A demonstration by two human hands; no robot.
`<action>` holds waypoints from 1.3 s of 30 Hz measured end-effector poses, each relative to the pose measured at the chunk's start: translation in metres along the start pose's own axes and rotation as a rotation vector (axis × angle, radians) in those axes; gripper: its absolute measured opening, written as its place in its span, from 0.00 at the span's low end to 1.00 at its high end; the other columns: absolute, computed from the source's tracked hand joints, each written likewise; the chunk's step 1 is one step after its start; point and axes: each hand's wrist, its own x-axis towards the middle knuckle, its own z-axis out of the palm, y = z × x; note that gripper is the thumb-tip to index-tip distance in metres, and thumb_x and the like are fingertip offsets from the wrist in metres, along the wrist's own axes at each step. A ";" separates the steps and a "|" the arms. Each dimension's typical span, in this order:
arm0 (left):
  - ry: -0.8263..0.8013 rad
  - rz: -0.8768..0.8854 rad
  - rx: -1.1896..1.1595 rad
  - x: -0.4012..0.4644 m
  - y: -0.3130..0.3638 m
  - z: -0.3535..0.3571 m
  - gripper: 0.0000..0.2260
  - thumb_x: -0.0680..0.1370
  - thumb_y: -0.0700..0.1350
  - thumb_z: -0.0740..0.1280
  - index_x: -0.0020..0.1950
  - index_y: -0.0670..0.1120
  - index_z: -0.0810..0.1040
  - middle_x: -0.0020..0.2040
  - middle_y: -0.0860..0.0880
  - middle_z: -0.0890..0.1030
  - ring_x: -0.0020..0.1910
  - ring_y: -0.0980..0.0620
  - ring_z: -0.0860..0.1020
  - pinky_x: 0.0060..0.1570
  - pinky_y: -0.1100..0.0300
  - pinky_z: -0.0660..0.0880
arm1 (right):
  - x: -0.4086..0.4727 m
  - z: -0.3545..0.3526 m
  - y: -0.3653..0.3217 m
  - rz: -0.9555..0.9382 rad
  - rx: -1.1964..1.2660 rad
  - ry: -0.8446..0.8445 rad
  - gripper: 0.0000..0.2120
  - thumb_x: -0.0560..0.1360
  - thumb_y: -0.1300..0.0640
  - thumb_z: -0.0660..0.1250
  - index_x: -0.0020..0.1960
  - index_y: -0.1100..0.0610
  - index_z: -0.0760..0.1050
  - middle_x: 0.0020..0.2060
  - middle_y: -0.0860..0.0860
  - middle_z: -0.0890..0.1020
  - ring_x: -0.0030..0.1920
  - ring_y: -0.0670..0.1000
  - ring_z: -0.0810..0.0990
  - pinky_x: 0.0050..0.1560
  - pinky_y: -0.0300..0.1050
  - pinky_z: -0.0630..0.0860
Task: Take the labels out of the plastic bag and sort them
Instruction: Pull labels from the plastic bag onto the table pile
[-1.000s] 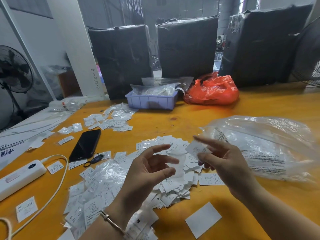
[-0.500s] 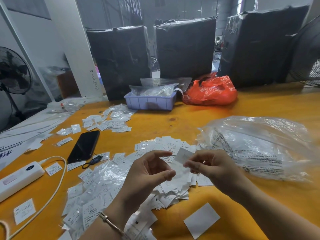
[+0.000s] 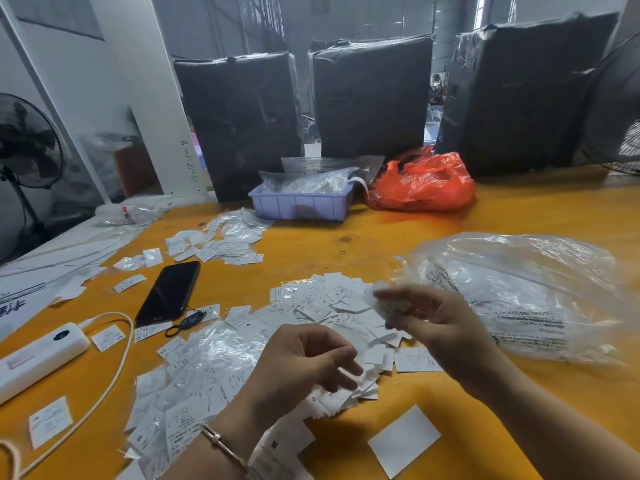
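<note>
A heap of small white labels (image 3: pixel 325 303) lies in the middle of the orange table (image 3: pixel 381 237). To its right rests a large clear plastic bag (image 3: pixel 526 292) with printed text. My right hand (image 3: pixel 433 320) hovers over the heap's right side and pinches a white label (image 3: pixel 384 299), which is blurred by motion. My left hand (image 3: pixel 304 362) hangs above the heap's near edge with loosely curled fingers, and I see nothing in it. Small clear sleeves with labels (image 3: pixel 207 362) lie spread at the near left.
A black phone (image 3: pixel 169 292), a white power bank (image 3: pixel 38 355) and its cable (image 3: pixel 114 372) lie on the left. Another batch of labels (image 3: pixel 225 244) sits further back. A blue tray (image 3: pixel 301 204), an orange bag (image 3: pixel 422 185) and black wrapped boxes (image 3: pixel 374 98) line the far edge.
My right hand has come away from the bag's mouth with a label and carried it over the heap. My left hand has sunk lower and its fingers have curled in.
</note>
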 end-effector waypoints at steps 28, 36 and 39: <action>0.104 0.195 0.095 -0.002 0.000 0.004 0.04 0.68 0.47 0.76 0.39 0.48 0.87 0.39 0.48 0.83 0.42 0.46 0.81 0.40 0.50 0.79 | -0.014 0.007 -0.014 -0.298 -0.036 0.086 0.04 0.69 0.59 0.75 0.39 0.59 0.83 0.31 0.51 0.83 0.32 0.54 0.80 0.31 0.54 0.76; 0.106 0.209 0.090 -0.002 -0.001 0.003 0.06 0.67 0.48 0.77 0.39 0.46 0.87 0.38 0.48 0.83 0.41 0.46 0.81 0.40 0.50 0.79 | -0.012 0.003 -0.012 -0.278 -0.104 -0.001 0.10 0.68 0.68 0.75 0.38 0.53 0.83 0.30 0.48 0.82 0.29 0.51 0.76 0.27 0.45 0.71; 0.109 0.197 0.095 -0.002 -0.001 0.004 0.06 0.67 0.48 0.76 0.40 0.46 0.87 0.39 0.48 0.83 0.41 0.46 0.81 0.40 0.48 0.79 | -0.010 0.002 -0.010 -0.263 -0.096 -0.032 0.12 0.68 0.70 0.73 0.37 0.53 0.83 0.29 0.50 0.81 0.29 0.51 0.75 0.28 0.46 0.71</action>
